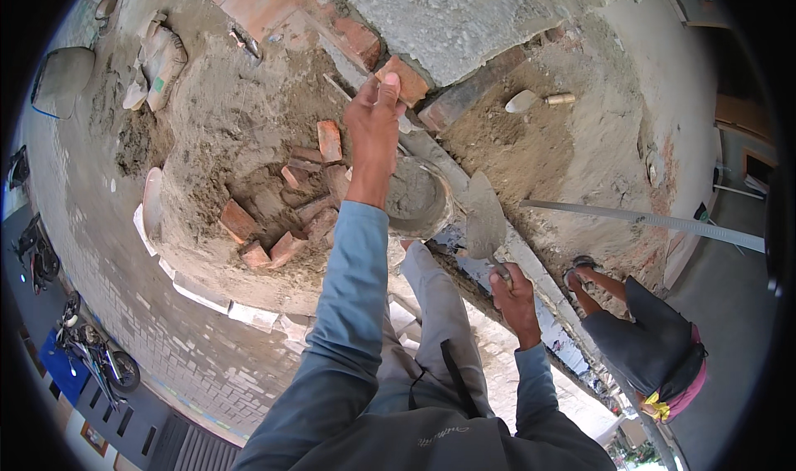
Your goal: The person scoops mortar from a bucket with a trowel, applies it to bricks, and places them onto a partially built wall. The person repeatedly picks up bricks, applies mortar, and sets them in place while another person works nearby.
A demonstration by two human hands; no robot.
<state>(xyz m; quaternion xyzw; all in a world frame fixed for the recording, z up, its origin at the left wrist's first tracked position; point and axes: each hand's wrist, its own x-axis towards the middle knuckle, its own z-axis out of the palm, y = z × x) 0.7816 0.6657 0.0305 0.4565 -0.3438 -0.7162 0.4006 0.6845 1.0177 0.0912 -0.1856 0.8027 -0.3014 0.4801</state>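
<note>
My left hand [372,123] grips a broken red brick [412,81] with fingers and thumb, against a row of bricks [356,41] along the rough grey concrete edge [439,19]. My right hand [514,305], lower right of centre, is closed round the handle of a trowel [483,214], whose blade is coated with grey mortar. Between my hands a round container [439,197] holds wet mortar, partly hidden by my left arm. Several broken bricks [238,220] lie in sandy rubble to the left.
A co-worker [643,338] stands at the right beside a long metal bar [663,222]. A second trowel [521,101] lies on sand at upper right. A torn sack [162,60] lies upper left; motorbikes [95,342] stand beyond the paving. A narrow ledge [531,276] runs diagonally past my right hand.
</note>
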